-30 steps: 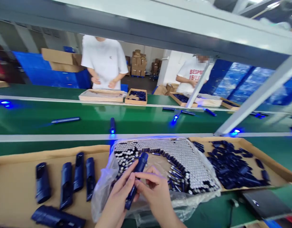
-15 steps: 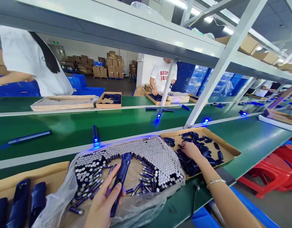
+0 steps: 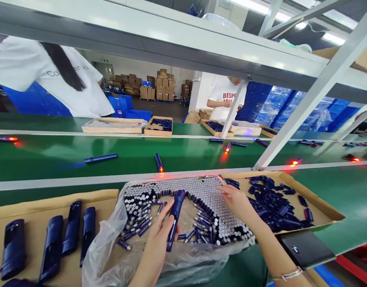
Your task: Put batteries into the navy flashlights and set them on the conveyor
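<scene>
My left hand (image 3: 161, 235) is closed around a dark blue flashlight (image 3: 178, 202), held tilted over the battery box. Its far end points up and away from me. My right hand (image 3: 237, 203) is over the right side of that box, fingers stretched out and apart, with nothing visible in them. Below both hands lie many batteries (image 3: 201, 188), packed upright at the back and loose on their sides near the bare cardboard middle. Right of my right hand, a shallow cardboard box holds a heap of small dark blue plastic parts (image 3: 273, 203).
At left, a cardboard tray (image 3: 107, 196) holds several dark blue flashlight bodies (image 3: 53, 243). Clear plastic film (image 3: 111, 235) lines the battery box. Behind it runs a green conveyor belt (image 3: 135, 149) with flashlights, some glowing red. A slanted white post (image 3: 309, 95) rises at right. Two people stand across the belt.
My right hand has left the box of small parts and moved left over the batteries. My left hand keeps the flashlight. The view has shifted left; lights on the belt turned from blue to red.
</scene>
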{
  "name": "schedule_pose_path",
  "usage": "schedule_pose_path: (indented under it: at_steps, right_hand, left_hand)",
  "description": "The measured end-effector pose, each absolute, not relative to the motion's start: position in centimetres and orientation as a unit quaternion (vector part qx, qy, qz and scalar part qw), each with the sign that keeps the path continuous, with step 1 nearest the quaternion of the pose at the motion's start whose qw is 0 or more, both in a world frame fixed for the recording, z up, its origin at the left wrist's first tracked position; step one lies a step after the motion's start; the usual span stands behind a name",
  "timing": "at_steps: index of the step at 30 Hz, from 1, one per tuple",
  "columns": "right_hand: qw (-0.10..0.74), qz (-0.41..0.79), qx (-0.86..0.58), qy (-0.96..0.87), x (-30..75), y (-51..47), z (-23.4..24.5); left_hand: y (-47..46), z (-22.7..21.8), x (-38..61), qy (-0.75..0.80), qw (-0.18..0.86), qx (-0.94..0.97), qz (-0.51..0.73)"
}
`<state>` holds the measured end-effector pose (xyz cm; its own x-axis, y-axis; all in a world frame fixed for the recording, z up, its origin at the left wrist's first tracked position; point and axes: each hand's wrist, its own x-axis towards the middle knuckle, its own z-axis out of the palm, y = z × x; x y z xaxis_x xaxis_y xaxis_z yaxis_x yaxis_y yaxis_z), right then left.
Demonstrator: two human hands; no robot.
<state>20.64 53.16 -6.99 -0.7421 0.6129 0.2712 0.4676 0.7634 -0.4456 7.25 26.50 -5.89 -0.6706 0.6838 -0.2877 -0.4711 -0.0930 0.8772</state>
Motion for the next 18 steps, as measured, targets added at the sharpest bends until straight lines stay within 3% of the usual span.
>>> schedule_pose_path:
  at_steps: [4, 9, 18]
  right_hand:
    - [0.186, 0.154, -0.406, -0.881, 23.3, 58.0, -7.9]
    - [0.114, 0.198, -0.398, -0.888, 24.9, 60.3, -9.8]
    - [0.215, 0.22, -0.463, -0.831, 26.3, 60.8, -8.8]
  left_hand:
    - [25.5, -5.4, 7.0, 0.537, 0.396, 0.094, 0.738]
    - [25.3, -4.4, 6.9, 0.535, 0.414, 0.084, 0.732]
    - [26.3, -4.9, 7.1, 0.534, 0.396, 0.074, 0.743]
